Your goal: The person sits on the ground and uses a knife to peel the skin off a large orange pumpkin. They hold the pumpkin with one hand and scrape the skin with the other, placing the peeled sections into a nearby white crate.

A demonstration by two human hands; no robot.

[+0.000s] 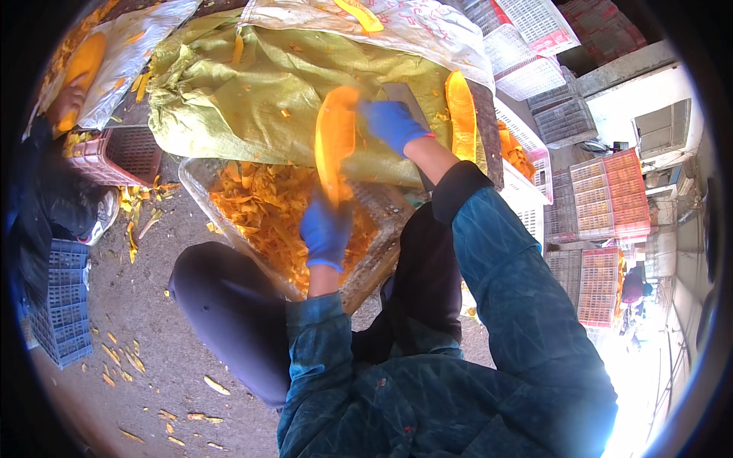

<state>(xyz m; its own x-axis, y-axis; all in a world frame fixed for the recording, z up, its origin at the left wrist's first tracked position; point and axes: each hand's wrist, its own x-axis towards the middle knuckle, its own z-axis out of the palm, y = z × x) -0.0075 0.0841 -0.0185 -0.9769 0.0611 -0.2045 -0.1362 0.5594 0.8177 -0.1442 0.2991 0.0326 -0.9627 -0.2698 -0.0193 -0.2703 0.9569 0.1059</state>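
Note:
My left hand (327,229), in a blue glove, grips the lower end of a long orange squash piece (334,137) that stands up over a crate of orange peelings (229,220). At the upper right of the piece is my right hand (394,125), also blue-gloved and blurred, with its fingers curled; whatever it holds is too blurred to tell. A dark flat blade-like strip (408,100) lies behind it on the green woven sheet (275,114). Another orange squash piece (461,117) rests on the sheet to the right of that hand.
At the far left a co-worker's hand (69,103) holds an orange piece, beside a reddish crate (91,163) and a blue crate (69,303). Stacked crates (607,194) and a white crate (544,166) with orange pieces stand at right. Peel scraps (134,360) litter the floor.

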